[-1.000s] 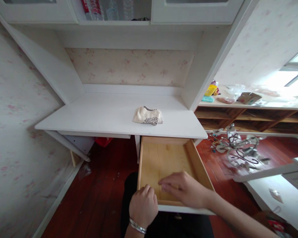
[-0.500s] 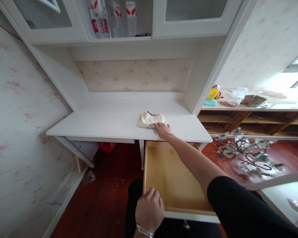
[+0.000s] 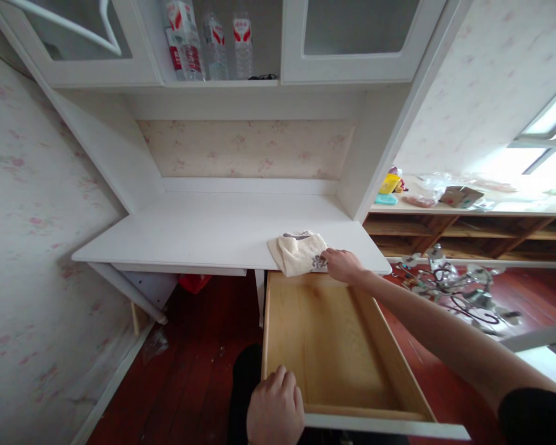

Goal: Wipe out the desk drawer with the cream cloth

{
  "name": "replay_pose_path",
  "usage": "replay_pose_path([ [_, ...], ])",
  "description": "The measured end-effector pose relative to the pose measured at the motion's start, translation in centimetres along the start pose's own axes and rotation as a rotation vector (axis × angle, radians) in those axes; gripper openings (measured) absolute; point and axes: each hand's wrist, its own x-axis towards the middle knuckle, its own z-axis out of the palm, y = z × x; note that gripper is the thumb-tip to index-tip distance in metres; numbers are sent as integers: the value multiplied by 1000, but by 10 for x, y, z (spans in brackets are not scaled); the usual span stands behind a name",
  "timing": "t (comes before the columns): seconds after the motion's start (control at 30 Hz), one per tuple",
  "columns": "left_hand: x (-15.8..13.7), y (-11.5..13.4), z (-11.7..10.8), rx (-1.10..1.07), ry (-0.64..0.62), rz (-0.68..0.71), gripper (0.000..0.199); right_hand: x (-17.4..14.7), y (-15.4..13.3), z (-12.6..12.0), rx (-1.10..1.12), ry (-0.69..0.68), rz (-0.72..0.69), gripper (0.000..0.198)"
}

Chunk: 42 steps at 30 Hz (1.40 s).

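A cream cloth with a dark print lies crumpled at the front edge of the white desk, one part hanging over the drawer. My right hand pinches the cloth's right corner between thumb and fingers. Below, the wooden drawer is pulled far out and bare inside. My left hand is curled over the drawer's front left corner, gripping its edge.
Plastic bottles stand on a shelf above the desk. To the right, a chandelier lies on the red floor before a low wooden shelf unit with bags and a box on top. A floral wall bounds the left side.
My right hand has drawn the cloth right and toward me, to the desk's front edge, and now pinches its corner. My left hand stays on the drawer corner. The view has shifted slightly.
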Motion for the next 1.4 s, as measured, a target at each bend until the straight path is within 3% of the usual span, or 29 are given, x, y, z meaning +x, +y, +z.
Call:
replay_pose_path([
  [0.13,1,0,0,6,0,-6,18,-7,7,3,15,46,-152,64],
  [0.3,4,0,1,5,-8,-4,19,12,-14,31,28,70,-252,92],
  [0.43,4,-1,1,13,9,-11,18,25,-34,48,47,156,-188,70],
  [0.53,2,-2,1,-9,46,30,17,20,-42,51,54,223,-140,66],
  [0.8,2,-1,1,-21,150,51,16,-45,-73,54,80,340,-244,57],
  [0.9,3,-2,0,-23,155,73,16,-62,-92,67,130,242,-241,59],
  [1.07,2,-4,3,-15,158,82,16,-63,-114,112,232,-65,-202,53],
  [1.17,1,-3,6,-20,161,55,16,-56,-118,133,322,-260,-157,65],
  [1.27,2,-2,6,-28,167,50,17,-47,-120,137,439,-364,-133,78],
  [1.4,3,-2,6,-27,179,49,17,-37,-124,135,509,-392,-112,72],
])
